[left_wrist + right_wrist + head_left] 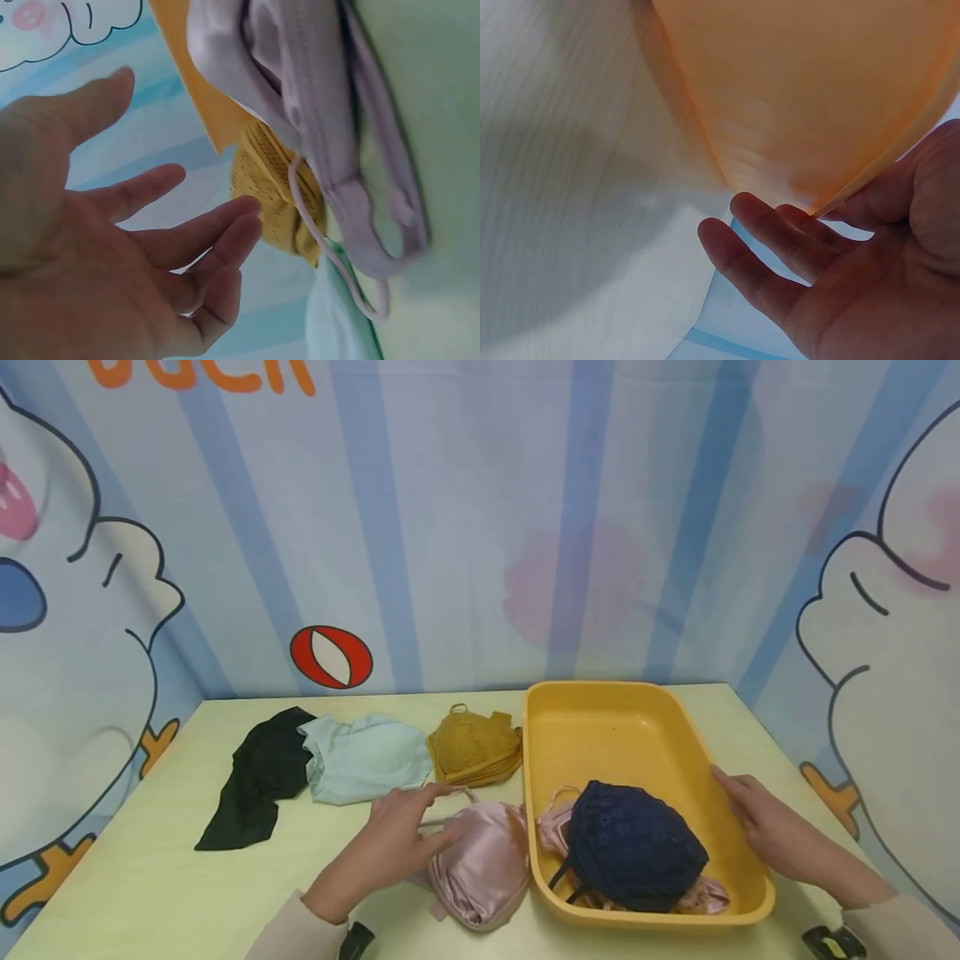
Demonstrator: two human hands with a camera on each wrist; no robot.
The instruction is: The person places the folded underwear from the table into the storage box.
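Note:
My left hand (408, 839) hovers over a pink satin bra (483, 860) on the table, fingers spread and slightly bent. In the left wrist view, a gap shows between the fingertips (244, 210) and the bra's strap, and the palm is bare. To the right of this bra stands a yellow plastic bin (600, 727). My right hand (772, 827) holds the bin's right rim, thumb at the edge and fingers along the outer wall. Inside, at the near end, a navy bra (637, 847) lies over a pink one (555, 827), which is mostly hidden.
Behind my left hand, a mustard lace bra (472, 747) sits against the bin's left side. Farther left lie a pale mint garment (367, 760) and a black garment (262, 781), side by side on the light table (150, 868). A printed curtain (465, 527) closes off the back and sides.

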